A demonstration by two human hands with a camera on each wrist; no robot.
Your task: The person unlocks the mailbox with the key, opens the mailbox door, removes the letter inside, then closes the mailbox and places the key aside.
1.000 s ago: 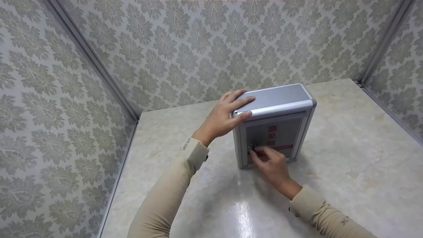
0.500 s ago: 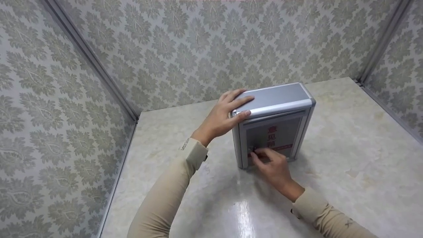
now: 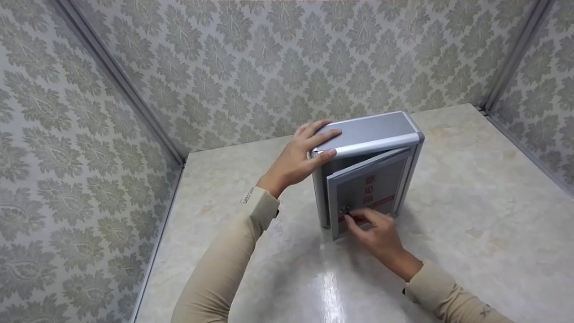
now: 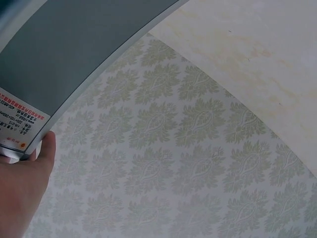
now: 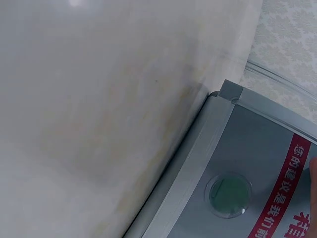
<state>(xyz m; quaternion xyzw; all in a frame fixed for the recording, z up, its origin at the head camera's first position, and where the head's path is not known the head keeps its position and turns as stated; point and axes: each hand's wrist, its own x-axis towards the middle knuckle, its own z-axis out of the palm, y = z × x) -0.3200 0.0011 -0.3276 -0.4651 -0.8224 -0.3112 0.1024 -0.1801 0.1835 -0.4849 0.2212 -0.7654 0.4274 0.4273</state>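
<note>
A silver-grey metal suggestion box (image 3: 370, 130) stands upright, red characters on its front door (image 3: 358, 186). That door is ajar, swung out at its left edge and hinged at the right. My left hand (image 3: 298, 154) grips the box's top left corner, thumb at the front rim and fingers over the top. In the left wrist view, fingers (image 4: 47, 148) hold the box edge beside a printed label (image 4: 22, 124). With thumb and forefinger, my right hand (image 3: 379, 233) pinches a small key (image 3: 346, 211) at the door's lock; the fingertips partly hide it. The box's inside is dark.
The box stands on a glossy marbled tabletop (image 3: 233, 211). Patterned wall panels (image 3: 269, 67) with grey metal corner strips (image 3: 130, 94) enclose the back and sides. A round green disc (image 5: 229, 195) sits low on the door in the right wrist view.
The door, flush with the box in both earlier frames, has swung outward at its left edge. My right hand has moved toward me with the key; my left hand keeps its hold on the corner.
</note>
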